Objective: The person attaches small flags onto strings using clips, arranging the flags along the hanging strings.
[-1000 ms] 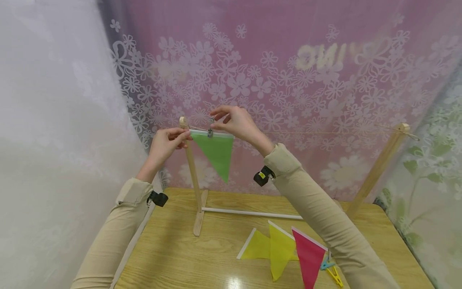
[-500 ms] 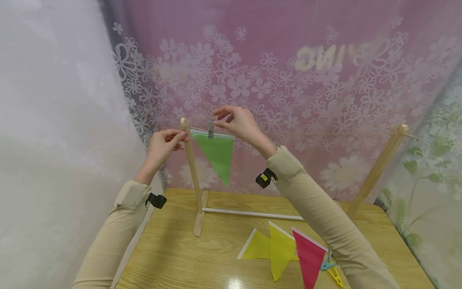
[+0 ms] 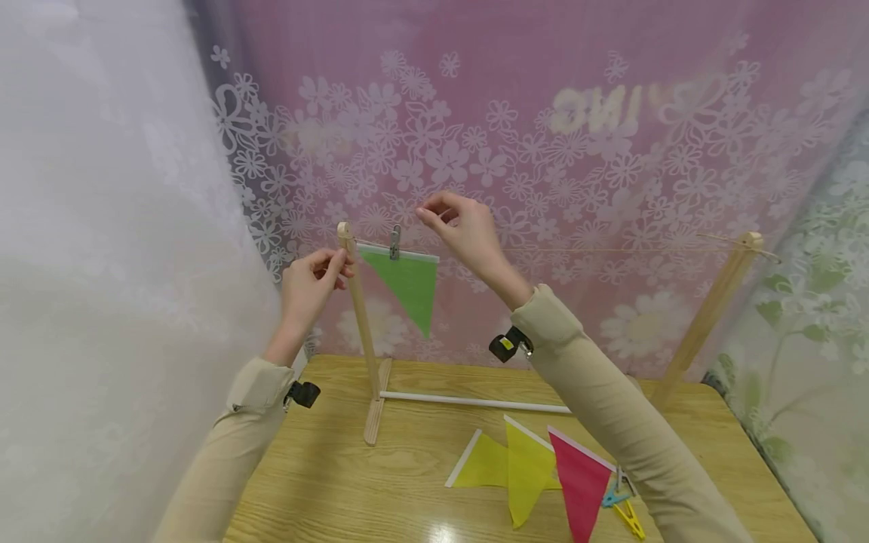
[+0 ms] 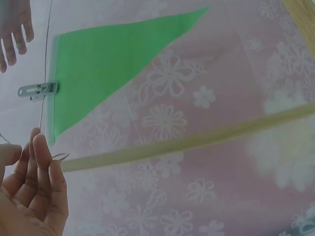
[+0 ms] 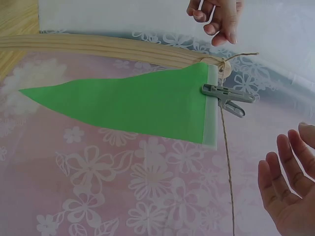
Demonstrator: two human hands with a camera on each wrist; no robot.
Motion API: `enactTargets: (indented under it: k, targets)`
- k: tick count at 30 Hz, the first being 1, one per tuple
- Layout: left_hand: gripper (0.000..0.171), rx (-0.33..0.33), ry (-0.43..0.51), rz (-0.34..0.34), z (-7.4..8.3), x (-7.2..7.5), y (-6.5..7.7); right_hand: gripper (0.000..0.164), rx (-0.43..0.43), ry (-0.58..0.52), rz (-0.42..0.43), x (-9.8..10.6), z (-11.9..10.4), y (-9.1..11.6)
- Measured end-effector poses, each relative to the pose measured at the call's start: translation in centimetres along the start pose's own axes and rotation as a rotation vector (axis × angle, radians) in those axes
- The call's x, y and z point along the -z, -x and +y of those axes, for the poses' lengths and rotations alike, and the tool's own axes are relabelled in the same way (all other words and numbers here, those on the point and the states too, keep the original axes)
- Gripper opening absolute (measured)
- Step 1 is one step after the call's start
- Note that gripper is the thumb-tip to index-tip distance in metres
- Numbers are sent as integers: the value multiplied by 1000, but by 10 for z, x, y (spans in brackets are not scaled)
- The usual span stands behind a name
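A green triangular pennant (image 3: 410, 285) with a white top strip hangs from a thin string (image 5: 227, 152). One grey clothespin (image 5: 227, 93) clamps the strip to that string, near the left wooden post (image 3: 363, 332). Just beside the post's top is my left hand (image 3: 308, 290), fingers loosely bent and apart from the pennant in the right wrist view. My right hand (image 3: 468, 230) hovers above and right of the clothespin, touching nothing. Its fingers (image 5: 290, 167) look relaxed and spread in the right wrist view.
Two yellow pennants (image 3: 529, 471) and a red pennant (image 3: 582, 483) lie on the wooden table (image 3: 319, 483). Beside them are a blue clothespin (image 3: 614, 498) and a yellow clothespin (image 3: 631, 520). The right post (image 3: 709, 320) holds the string's other end; a white rod (image 3: 475, 402) runs low behind.
My right hand has let go of the clothespin and drawn away to the right and up. The left hand has come off the pennant's corner. Pennant and clothespin stay on the string.
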State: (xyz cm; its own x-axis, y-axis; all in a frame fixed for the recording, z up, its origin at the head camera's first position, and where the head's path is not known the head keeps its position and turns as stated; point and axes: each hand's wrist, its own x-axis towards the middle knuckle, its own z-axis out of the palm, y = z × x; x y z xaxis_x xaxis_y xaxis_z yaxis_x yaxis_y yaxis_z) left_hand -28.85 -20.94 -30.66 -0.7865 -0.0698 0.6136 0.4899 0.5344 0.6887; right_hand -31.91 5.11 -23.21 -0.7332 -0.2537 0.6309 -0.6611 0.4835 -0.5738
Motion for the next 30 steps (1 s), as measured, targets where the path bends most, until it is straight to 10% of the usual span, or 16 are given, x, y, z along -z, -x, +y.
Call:
enactTargets:
  k: [19, 30]
  targets:
    - [28, -41, 57, 26, -12, -55, 43, 13, 102, -164, 283, 37, 35, 62]
    - [31, 101, 293, -120, -34, -107, 88, 9, -31, -104, 321, 61, 80, 131]
